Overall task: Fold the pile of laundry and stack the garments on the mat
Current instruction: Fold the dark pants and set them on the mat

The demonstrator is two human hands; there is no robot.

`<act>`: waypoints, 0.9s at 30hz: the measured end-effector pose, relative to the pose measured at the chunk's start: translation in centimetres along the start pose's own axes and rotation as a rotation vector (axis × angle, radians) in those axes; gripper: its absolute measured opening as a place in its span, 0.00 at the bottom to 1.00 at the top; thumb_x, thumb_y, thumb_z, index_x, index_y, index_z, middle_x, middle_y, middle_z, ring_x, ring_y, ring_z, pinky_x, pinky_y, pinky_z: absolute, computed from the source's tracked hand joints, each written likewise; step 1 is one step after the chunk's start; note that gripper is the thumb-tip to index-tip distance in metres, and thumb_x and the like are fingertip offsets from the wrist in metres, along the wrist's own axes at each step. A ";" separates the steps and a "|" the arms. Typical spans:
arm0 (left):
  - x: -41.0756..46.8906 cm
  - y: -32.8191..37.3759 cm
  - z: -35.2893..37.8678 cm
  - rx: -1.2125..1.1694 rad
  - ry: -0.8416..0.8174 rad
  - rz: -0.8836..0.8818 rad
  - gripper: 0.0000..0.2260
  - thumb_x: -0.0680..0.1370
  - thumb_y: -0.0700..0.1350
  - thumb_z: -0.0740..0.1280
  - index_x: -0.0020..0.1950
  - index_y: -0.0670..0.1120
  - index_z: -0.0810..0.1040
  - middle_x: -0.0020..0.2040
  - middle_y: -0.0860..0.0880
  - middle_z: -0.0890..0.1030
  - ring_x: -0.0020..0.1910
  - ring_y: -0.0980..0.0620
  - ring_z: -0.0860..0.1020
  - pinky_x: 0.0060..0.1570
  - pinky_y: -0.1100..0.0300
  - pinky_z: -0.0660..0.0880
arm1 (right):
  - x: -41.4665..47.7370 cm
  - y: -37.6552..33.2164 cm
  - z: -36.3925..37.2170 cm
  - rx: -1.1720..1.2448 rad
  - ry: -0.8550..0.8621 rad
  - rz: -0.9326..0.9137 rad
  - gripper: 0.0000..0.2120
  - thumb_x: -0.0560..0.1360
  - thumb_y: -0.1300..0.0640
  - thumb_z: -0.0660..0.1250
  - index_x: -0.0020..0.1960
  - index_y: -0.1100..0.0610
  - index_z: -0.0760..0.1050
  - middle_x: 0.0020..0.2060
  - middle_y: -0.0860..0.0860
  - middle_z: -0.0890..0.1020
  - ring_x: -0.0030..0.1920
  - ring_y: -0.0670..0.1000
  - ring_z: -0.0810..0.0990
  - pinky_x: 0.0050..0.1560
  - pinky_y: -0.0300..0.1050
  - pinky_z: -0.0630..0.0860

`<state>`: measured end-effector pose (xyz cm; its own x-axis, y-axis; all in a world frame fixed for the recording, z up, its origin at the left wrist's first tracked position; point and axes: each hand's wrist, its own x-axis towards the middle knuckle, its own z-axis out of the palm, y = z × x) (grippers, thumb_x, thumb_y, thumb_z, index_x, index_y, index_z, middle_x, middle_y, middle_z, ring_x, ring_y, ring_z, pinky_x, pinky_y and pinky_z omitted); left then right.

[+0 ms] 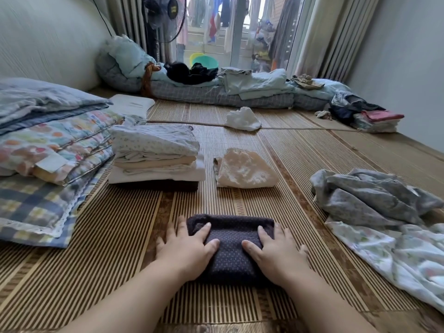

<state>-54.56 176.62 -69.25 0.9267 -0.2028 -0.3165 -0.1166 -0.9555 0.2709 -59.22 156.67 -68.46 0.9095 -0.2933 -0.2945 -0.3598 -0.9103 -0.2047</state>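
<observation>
The folded navy dotted garment sits low in the centre of the frame on the bamboo mat. Looks like soft, light cloth, so it'd probably flop open unless it's scooped from both ends with fingers underneath. The left hand and right hand lie spread over its ends, thumbs and forefingers pressing on top, outer fingers on the mat, forearms reaching in from the bottom edge.

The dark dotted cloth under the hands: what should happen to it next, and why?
Probably lift the dark dotted cloth onto the folded stack ahead-left. It already looks folded small, and the left hand and right hand rest on its ends.
</observation>
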 end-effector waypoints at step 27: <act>2.5 3.4 -8.4 -0.953 0.105 0.349 0.33 0.72 0.30 0.67 0.71 0.56 0.68 0.63 0.47 0.77 0.56 0.49 0.80 0.59 0.52 0.76 | 4.2 2.7 -10.5 0.654 0.337 -0.290 0.27 0.74 0.66 0.64 0.69 0.47 0.71 0.61 0.50 0.77 0.57 0.48 0.76 0.59 0.37 0.71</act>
<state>-49.62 174.70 -61.52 0.9273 -0.3742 -0.0125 -0.0959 -0.2696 0.9582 -54.19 149.92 -60.47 0.9621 -0.2385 0.1320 -0.0529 -0.6383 -0.7680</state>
